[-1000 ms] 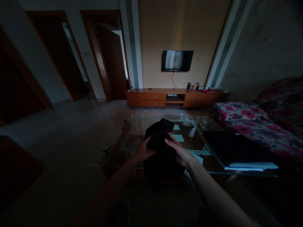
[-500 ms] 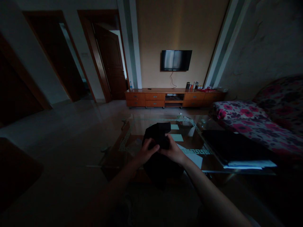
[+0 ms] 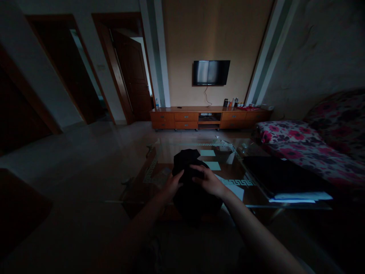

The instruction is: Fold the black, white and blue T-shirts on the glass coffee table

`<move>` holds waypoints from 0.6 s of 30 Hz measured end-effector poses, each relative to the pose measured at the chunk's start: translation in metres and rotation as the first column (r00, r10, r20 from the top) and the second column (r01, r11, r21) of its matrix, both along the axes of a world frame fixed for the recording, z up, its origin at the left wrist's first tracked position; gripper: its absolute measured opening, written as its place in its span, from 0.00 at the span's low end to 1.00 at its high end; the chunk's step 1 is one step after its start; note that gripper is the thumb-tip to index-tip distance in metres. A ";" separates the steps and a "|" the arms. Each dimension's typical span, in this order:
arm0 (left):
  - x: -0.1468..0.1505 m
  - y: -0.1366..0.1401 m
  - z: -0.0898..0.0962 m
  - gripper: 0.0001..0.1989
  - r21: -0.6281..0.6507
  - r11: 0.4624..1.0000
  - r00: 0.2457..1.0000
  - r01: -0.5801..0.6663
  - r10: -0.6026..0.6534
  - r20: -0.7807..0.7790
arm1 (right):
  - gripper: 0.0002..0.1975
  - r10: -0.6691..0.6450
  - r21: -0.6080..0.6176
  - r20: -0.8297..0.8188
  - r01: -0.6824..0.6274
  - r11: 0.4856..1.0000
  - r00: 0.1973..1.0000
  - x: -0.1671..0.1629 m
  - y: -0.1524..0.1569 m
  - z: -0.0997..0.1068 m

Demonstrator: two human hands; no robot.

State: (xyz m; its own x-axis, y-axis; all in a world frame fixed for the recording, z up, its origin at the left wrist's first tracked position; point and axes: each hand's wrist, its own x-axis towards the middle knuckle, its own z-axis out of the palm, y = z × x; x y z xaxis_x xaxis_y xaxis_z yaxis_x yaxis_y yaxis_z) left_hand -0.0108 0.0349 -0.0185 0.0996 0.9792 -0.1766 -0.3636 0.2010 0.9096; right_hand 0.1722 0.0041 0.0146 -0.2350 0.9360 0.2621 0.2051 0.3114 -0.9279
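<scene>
A black cloth item [image 3: 189, 203], perhaps a garment, is bunched up over the near edge of the glass coffee table [image 3: 168, 152]; the dim light hides its exact kind. At its left side my left hand [image 3: 173, 185] grips the fabric, its thumb on top and the other fingers partly hidden. My right hand [image 3: 210, 182] lies on the right side of the same cloth, with the fingers curved over it and the index finger reaching toward the middle.
A folded black stack [image 3: 285, 177] with pale sheets or cloth beneath lies on the table's right. White paper [image 3: 235, 191] sits beside my right wrist. A flowered sofa [image 3: 302, 140] stands at right, a low cabinet [image 3: 186, 118] and wall television [image 3: 211, 72] ahead.
My hands have moved slightly apart from a close pinch at the cloth's middle. The right fingers now stretch over it, and the raised fold at the top has shifted left and lower.
</scene>
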 end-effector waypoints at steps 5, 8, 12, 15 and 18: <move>-0.030 0.015 0.028 0.17 -0.120 0.992 0.986 -0.026 0.045 0.160 | 0.21 -0.160 0.003 -0.185 0.164 0.986 0.969 0.037 0.014 0.012; -0.062 0.024 0.061 0.19 -0.097 0.994 0.949 -0.051 0.078 0.304 | 0.22 -0.467 0.208 -0.217 0.508 0.836 0.857 0.067 0.013 0.038; -0.080 0.024 0.086 0.24 -0.023 1.000 0.929 -0.017 0.024 0.370 | 0.26 -0.618 0.449 -0.110 0.594 0.668 0.778 0.087 0.004 0.068; -0.075 0.024 0.075 0.24 -0.043 0.999 0.948 0.000 0.013 0.318 | 0.25 -0.666 0.449 -0.064 0.618 0.646 0.743 0.094 0.010 0.056; -0.070 0.031 0.048 0.20 -0.095 0.995 0.986 -0.030 0.046 0.162 | 0.22 -0.651 0.276 0.032 0.619 0.735 0.759 0.103 0.026 0.021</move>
State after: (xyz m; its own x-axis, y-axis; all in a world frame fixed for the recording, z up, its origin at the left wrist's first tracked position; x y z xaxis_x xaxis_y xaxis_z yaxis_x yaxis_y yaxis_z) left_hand -0.0809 0.0654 0.0291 0.0975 0.9632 -0.2504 -0.5148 0.2641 0.8156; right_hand 0.2749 0.0304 0.0359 0.3478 0.7915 0.5026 0.5364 0.2717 -0.7990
